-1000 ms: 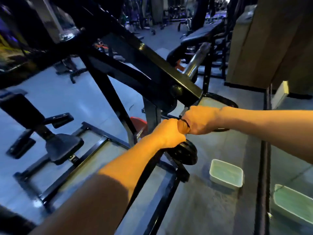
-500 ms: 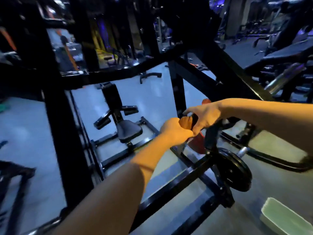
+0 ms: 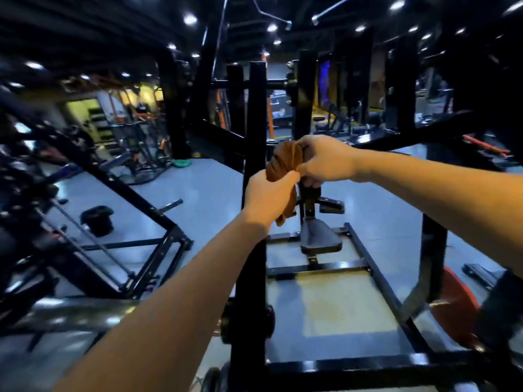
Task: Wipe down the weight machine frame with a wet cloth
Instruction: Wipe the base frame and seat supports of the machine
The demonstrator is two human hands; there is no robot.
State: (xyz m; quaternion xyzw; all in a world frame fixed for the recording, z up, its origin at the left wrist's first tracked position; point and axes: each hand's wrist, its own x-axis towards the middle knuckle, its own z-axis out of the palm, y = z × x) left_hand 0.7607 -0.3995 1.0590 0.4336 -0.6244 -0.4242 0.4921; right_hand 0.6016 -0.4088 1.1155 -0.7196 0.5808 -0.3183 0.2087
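A brown cloth (image 3: 284, 162), twisted into a roll, is held between both hands in front of me. My left hand (image 3: 267, 195) grips its lower end, and a short tail hangs out below the fist. My right hand (image 3: 325, 161) grips its upper end. Just behind the hands rises a black upright post of the weight machine frame (image 3: 253, 108). The cloth is not touching the frame.
A small black seat (image 3: 319, 236) sits on the machine's base rails beyond the post. A red weight plate (image 3: 452, 304) stands at lower right. Another black slanted frame (image 3: 135, 199) and a loose black plate (image 3: 97, 219) are to the left. Further gym machines fill the background.
My view has swung left and up, from the floor and green tubs to the upright post. Both hands stayed together on the cloth and rose; more of the twisted cloth now shows.
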